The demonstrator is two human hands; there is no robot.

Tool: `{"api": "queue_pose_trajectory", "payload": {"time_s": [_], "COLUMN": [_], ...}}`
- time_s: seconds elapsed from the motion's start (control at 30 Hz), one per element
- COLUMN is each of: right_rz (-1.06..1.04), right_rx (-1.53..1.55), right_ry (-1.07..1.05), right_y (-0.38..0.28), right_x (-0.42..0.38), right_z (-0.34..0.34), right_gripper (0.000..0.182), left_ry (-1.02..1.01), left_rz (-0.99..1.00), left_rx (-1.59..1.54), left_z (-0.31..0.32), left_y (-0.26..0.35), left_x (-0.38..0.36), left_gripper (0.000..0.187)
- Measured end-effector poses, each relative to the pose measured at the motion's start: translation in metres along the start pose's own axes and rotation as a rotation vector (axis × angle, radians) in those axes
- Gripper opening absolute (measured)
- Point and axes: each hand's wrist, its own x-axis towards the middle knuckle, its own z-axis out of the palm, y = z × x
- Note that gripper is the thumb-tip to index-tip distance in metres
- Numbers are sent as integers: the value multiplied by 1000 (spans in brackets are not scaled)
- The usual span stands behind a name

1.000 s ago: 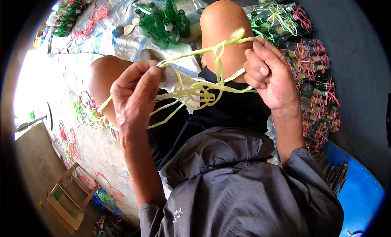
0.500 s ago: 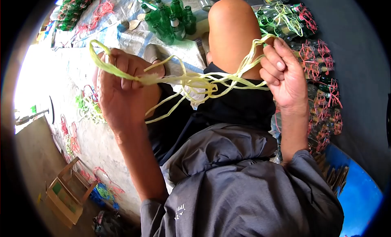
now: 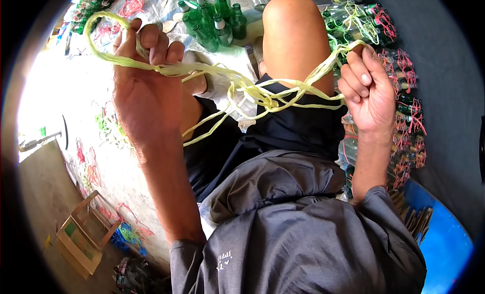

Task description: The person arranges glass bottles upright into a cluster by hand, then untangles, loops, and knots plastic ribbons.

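A yellow-green plastic twine [image 3: 262, 94], knotted and crossed in the middle, stretches between my two hands above my lap. My left hand [image 3: 149, 87] pinches one end with its fingers curled, and a loop of the twine arches up past the thumb side. The other end is gripped in the fingers of my right hand [image 3: 369, 87], beside my bare knee [image 3: 292, 36]. Several strands fan out toward the right hand, and two loose tails hang down on the left.
Several green bottles [image 3: 207, 29] stand on a sheet beyond my knee. Bottle bundles tied with pink twine [image 3: 401, 77] line the right side. Loose green twine [image 3: 108, 125] lies on the floor at left, near a wooden frame [image 3: 83, 238]. A blue surface [image 3: 444, 243] is at lower right.
My left hand has moved up and slightly left, and its fingers have lifted. My right hand has shifted a little right. The twine between them is drawn out a bit longer.
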Motion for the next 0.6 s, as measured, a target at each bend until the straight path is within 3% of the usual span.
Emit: {"api": "queue_pose_trajectory", "payload": {"time_s": [0.23,0.27,0.37,0.6], "right_rz": [-137,-147,-173,-258], "right_rx": [-366,-388,-428,-843], "right_ry": [109,117,40,-36], "right_y": [7,8,11,15], "right_x": [-5,-7,-8,-11], "right_z": [-9,-9,-15,-11], "right_gripper": [24,23,22,18], "left_ry": [-207,-196,-272,-268], "left_rz": [-56,-39,-52,20], "left_rx": [-177,-162,-114,65], "left_z": [27,38,50,54], "left_y": [23,29,49,87], "left_x": [14,15,24,18], "left_gripper": [21,11,7,8]}}
